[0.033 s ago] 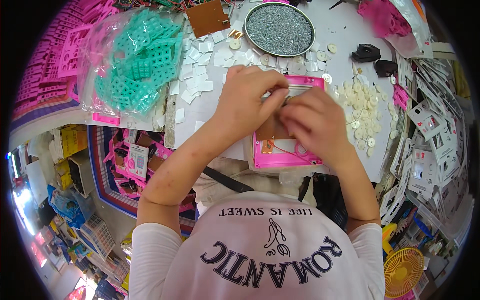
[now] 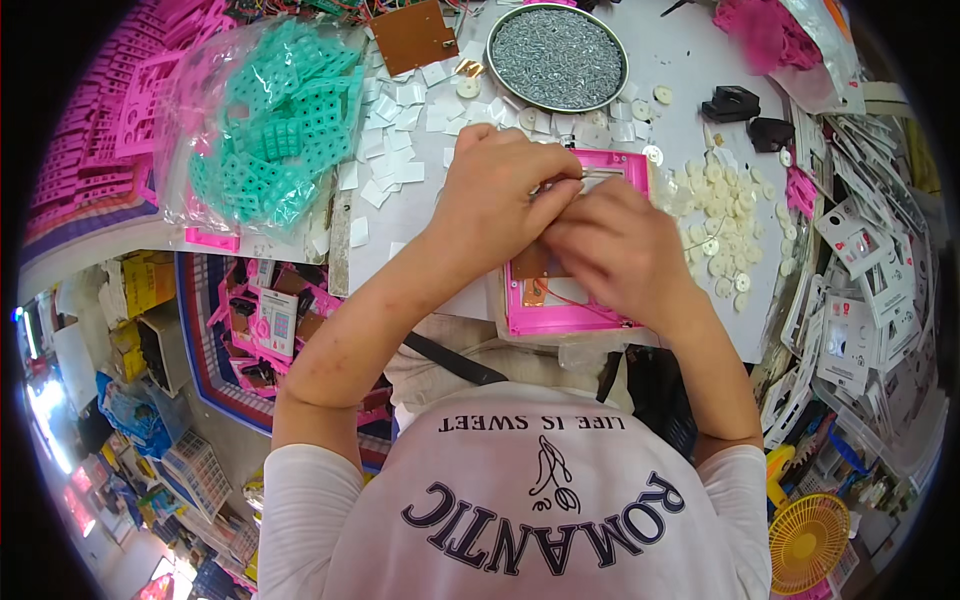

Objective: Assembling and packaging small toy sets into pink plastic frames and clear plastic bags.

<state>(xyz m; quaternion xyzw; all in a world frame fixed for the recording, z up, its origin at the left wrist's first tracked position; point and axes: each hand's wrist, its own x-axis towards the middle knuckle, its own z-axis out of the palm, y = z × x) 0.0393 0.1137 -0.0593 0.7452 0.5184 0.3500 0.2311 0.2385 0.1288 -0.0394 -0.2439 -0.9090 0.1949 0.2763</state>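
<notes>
My left hand point(image 2: 512, 190) is closed above the far part of a pink plastic frame point(image 2: 560, 321), its thumb and forefinger pinched together. Close beside it, my right hand point(image 2: 618, 250) has its fingers curled in and slightly blurred, meeting the left fingertips. Whatever is between the fingers is hidden. Inside the frame, a brown circuit board point(image 2: 530, 262) partly shows under the hands. Near the frame's front edge are a copper-coloured piece point(image 2: 536, 291) and a thin red wire point(image 2: 572, 299).
Beyond my hands stands a round tray point(image 2: 560, 110) of small silver screws point(image 2: 555, 55). White square pieces point(image 2: 385, 150) and another brown board point(image 2: 414, 38) lie left of it. Cream discs point(image 2: 722, 205) and black parts point(image 2: 730, 104) are right. Bagged teal keypads point(image 2: 280, 120) sit far left.
My right fingers have shifted slightly left and nearer to me, over the brown board. The left hand stays almost where it was.
</notes>
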